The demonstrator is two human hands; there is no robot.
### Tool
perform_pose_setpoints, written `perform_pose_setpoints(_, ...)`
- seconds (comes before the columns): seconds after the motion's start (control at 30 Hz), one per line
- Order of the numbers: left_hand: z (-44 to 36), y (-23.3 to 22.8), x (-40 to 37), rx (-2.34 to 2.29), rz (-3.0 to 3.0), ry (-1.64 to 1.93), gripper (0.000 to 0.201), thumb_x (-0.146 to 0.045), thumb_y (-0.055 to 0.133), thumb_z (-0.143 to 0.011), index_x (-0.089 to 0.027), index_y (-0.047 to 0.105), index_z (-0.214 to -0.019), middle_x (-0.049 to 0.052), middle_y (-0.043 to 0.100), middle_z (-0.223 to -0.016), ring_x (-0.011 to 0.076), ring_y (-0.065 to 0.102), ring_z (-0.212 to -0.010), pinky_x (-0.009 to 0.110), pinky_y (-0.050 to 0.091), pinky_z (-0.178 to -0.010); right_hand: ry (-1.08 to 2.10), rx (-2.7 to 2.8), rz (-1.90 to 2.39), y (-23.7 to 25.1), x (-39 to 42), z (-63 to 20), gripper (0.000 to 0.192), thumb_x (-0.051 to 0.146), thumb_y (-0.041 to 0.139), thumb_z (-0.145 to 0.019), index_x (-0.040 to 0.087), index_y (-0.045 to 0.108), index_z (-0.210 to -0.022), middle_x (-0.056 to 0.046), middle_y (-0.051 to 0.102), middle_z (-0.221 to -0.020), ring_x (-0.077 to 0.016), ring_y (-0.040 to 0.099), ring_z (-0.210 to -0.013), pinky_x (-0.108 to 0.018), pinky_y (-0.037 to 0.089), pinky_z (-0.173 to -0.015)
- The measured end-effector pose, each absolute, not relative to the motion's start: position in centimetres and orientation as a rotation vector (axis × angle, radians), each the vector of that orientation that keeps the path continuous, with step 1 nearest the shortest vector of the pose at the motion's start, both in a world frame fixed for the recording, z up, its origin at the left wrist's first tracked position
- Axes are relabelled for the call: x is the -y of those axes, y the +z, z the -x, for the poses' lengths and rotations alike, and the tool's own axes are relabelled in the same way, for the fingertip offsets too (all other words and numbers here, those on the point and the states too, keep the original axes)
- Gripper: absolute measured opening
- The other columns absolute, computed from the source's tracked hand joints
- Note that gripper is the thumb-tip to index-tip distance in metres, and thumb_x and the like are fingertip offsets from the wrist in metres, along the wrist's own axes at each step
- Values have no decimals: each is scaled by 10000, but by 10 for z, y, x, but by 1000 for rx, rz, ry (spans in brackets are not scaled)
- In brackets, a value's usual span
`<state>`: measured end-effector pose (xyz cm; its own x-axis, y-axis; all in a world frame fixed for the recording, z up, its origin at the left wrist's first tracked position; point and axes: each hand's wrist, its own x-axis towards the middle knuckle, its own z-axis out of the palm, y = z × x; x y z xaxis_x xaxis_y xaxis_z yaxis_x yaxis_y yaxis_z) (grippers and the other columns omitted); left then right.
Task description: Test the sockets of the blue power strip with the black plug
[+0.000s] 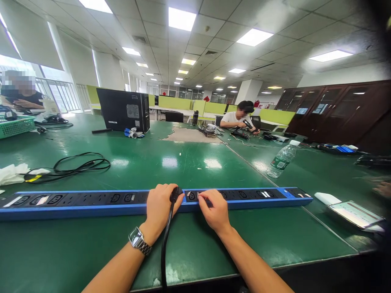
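A long blue and black power strip [76, 201] with several sockets lies across the green table in front of me. My left hand [160, 207], with a wristwatch on the wrist, grips a black plug [174, 193] seated at the strip's middle; its black cable [165, 244] runs back toward me over the table edge. My right hand [214, 209] rests on the strip just right of the plug, fingertips curled on its top face beside a socket.
A coiled black cable [79, 165] and white cloth [12, 173] lie at left. A water bottle [282, 158], white block [327, 198] and tablet [356, 213] sit at right. A black computer case [124, 110] stands behind. Two people sit at the far sides.
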<state>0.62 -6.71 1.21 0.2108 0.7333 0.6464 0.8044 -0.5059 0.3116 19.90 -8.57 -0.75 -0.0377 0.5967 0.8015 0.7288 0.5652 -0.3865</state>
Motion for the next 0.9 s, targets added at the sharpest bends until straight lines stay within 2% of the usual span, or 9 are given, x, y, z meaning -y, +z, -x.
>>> perform_pose_setpoints(0.3, -5, 11, 67, 1549, 2477, -1139, 248, -418, 613, -884, -224, 647, -1035, 38, 694, -933, 221, 600, -880, 331, 419, -763, -201, 1717, 1134, -14, 82, -199, 168, 204, 539, -880, 206, 614, -730, -9, 667, -714, -163, 565, -699, -313, 393, -691)
perform_pose_setpoints(0.6, -10, 16, 64, 1789, 2346, -1045, 281, -503, 596, -874, -228, 643, -914, 29, 695, -859, 231, 611, -858, 336, 396, -745, -211, 1706, 1134, -14, 82, -200, 163, 199, 545, -879, 204, 615, -732, -2, 661, -708, -158, 561, -690, -309, 381, -692)
perform_pose_setpoints(0.9, -6, 15, 63, 1809, 2381, -1168, 278, -470, 585, -880, -243, 682, -1007, 35, 733, -933, 230, 644, -864, 340, 440, -782, -189, 1686, 1137, -14, 80, -201, 165, 200, 554, -876, 200, 611, -722, 8, 652, -690, -149, 549, -674, -304, 381, -686)
